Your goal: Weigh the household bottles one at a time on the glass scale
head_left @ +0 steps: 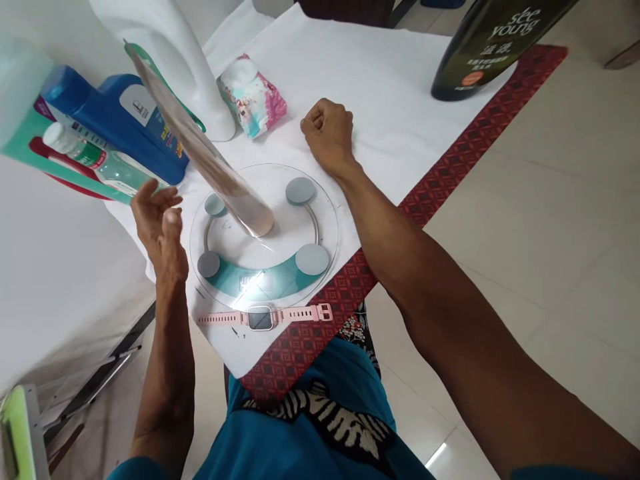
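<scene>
A round glass bathroom scale point(280, 283) lies on the white-covered table, with grey discs and a teal band. On it stands a tall, slim, brownish, shiny thing point(220, 170) whose kind I cannot make out. Left of the scale, my left hand point(163, 230) is raised with its fingers bent and apart, holding nothing, near a small clear bottle with a white cap point(107, 163). My right hand point(330, 137) is closed in a loose fist beyond the scale, with nothing showing in it. Along the scale's near edge lies a pink-strapped smartwatch point(261, 319).
A blue bottle point(127, 123), a large white jug point(170, 60) and a colourful soft pack point(254, 99) stand at the back left. At the far right is a dark See Young bottle point(480, 57). A red patterned border point(440, 180) runs along the table edge.
</scene>
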A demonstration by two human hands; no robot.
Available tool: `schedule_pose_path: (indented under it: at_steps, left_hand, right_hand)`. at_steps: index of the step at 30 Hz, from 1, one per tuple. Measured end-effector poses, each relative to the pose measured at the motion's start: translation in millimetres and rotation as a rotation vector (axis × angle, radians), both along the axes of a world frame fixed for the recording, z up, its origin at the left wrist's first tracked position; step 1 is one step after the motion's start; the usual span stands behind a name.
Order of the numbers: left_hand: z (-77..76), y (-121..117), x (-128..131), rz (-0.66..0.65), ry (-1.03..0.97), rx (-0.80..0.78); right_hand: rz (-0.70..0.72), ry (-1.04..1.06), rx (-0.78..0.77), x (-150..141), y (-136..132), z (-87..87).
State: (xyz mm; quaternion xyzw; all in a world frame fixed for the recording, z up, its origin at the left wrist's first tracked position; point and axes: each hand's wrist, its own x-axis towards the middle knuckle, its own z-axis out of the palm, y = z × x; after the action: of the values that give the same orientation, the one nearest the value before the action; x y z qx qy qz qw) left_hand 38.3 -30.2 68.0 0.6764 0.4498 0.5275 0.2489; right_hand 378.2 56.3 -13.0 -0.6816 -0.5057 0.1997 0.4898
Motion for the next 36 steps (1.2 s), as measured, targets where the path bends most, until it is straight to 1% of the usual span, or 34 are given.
schedule_pose_path:
  at_steps: [2, 3, 6, 8, 10, 13, 14, 16, 18, 19, 21, 22, 24, 27, 29, 30, 31, 33, 34, 36]
  left_hand:
    - [12.5, 0, 16, -0.16, 0.059, 0.024]
    - [17.6, 1, 24, -0.212, 0.079, 0.014]
    - [28.6, 3, 43, -0.275, 0.122, -0.078]
    - [32.8, 1, 48, -0.292, 0.164, -0.147]
    - [33.5, -3, 50, -0.275, 0.234, -0.152]
    - [28.0, -8, 58, -0.22, 0.329, -0.082]
    - [25.2, -10, 63, -0.184, 0.338, -0.059]
    - [20.2, -13, 76, -0.06, 0.329, -0.03]
    - [19.6, -15, 89, 0.046, 0.299, -0.04]
    - [21.9, -16, 95, 0.058, 0.272, -0.065]
    - [32.9, -15, 106, 0.008, 0.196, -0.119]
    - [41.3, -14, 113, -0.03, 0.152, -0.123]
    - [61.8, -8, 130, -0.097, 0.063, -0.072]
    - [92.2, 15, 171, -0.208, -0.062, 0.061]
    - [105.1, 40, 207, -0.298, -0.106, 0.124]
    - [107.8, 55, 227, -0.344, -0.097, 0.14]
    - [107.6, 71, 248, -0.378, -0.085, 0.145]
    - [97.9, 102, 287, -0.452, -0.066, 0.115]
    - [88.9, 116, 306, -0.479, -0.057, 0.077]
    - [65.5, 138, 338, -0.502, -0.023, -0.003]
  right_hand:
    - [-0.012, -0.011, 0.009, 0, 4, -2.8]
    - [-0.021, -0.014, 0.011, 0, 6, -2.6]
    - [-0.049, -0.031, -0.027, -4, 7, 5.1]
    - [-0.059, -0.063, -0.092, -7, 5, 14.4]
    - [-0.056, -0.092, -0.136, -9, 2, 24.0]
    - [0.003, -0.124, -0.164, -10, -3, 35.4]
    - [0.019, -0.132, -0.168, -9, -5, 38.1]
    - [0.039, -0.143, -0.175, -9, -10, 42.3]
    - [0.05, -0.149, -0.177, -8, -14, 45.3]
    - [0.058, -0.152, -0.181, -8, -16, 46.4]
    - [0.07, -0.162, -0.182, -8, -18, 47.8]
    - [0.074, -0.168, -0.182, -8, -18, 48.2]
    - [0.08, -0.182, -0.176, -9, -19, 48.1]
    - [0.1, -0.211, -0.148, -12, -20, 46.4]
    - [0.13, -0.236, -0.132, -15, -21, 45.1]
    - [0.149, -0.249, -0.125, -16, -22, 44.7]
    - [0.168, -0.262, -0.118, -18, -22, 44.3]
    - [0.204, -0.283, -0.111, -19, -22, 44.2]
    - [0.219, -0.287, -0.11, -19, -22, 44.4]
    - [0.243, -0.283, -0.115, -17, -23, 45.1]
